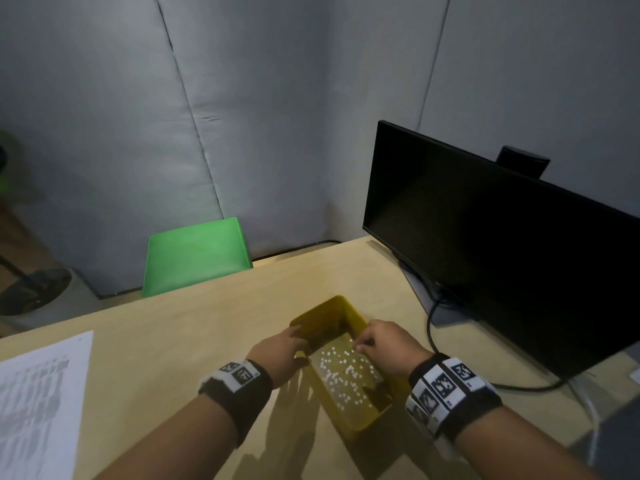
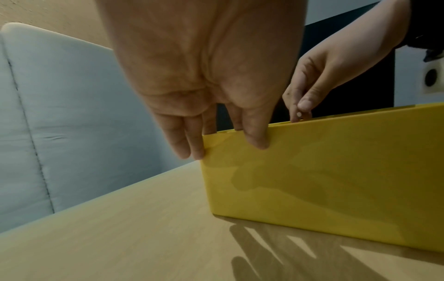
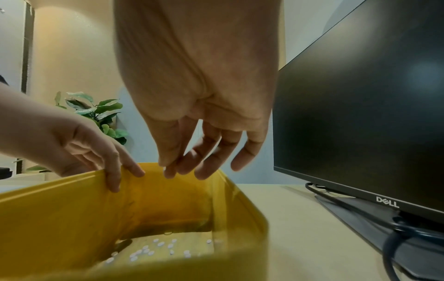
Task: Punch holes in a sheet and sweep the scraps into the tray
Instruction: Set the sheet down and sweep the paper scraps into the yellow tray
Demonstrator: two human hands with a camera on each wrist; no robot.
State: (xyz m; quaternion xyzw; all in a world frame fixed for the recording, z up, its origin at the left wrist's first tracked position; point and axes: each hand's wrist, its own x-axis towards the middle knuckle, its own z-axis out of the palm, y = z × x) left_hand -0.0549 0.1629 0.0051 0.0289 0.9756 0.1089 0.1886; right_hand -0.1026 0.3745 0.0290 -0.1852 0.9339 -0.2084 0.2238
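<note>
So your yellow tray [image 1: 349, 426] is sitting on the worktop [image 1: 194, 327] near its right edge, just in front of the monitor [image 1: 502, 244], with a bunch of little white paper scraps [image 1: 343, 372] scattered over its floor. Your left hand [image 1: 282, 351] comes in from the left with the palm down and grips the tray's left wall at the far corner: thumb on the outside, fingers [image 2: 192, 144] pretty straight and close together, a couple hooked over the rim. Your right hand [image 1: 388, 346] hangs over the right rim, wrist up, fingers [image 3: 204, 161] drooping down and loosely curled, tips bunched together pinching a scrap. The printed sheet [image 1: 38, 407] lies way over at the worktop's left edge, well apart from the tray.
</note>
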